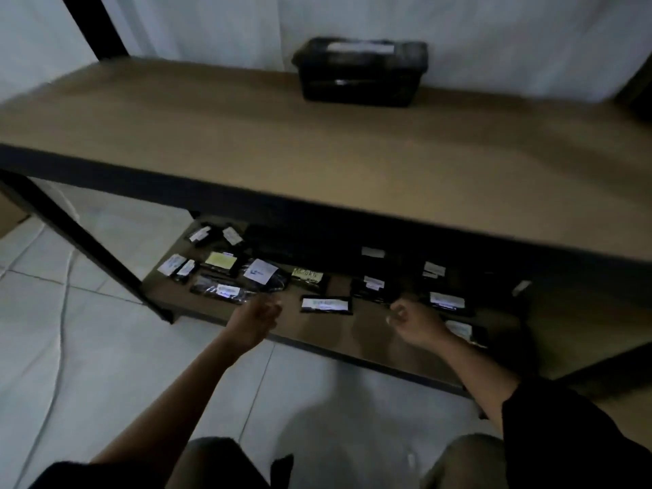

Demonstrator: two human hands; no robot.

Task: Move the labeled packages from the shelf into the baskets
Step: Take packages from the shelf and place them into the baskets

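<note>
Currently, left hand (254, 317) and right hand (413, 321) hover apart, loosely curled and empty, above the lower brown shelf board (374, 333); pinch the near black white-labelled package (326, 305) by its edges.

I am looking down at a shelving unit (317, 164) with tan board decks and dark metal edging. Its upper board fills most of my view, its front edge running from the left side down toward the right. A lower board (338, 333) sits beneath it in deep shadow. A dark post (88, 255) slants down under the upper board's left end to the lower board's left corner, and another (95, 26) rises from the upper board's far left corner. Behind hangs a pale, creased sheet-like wall (494, 33). The floor (88, 354) is light tile with thin grout lines. The light is dim and the picture blurred.
</note>
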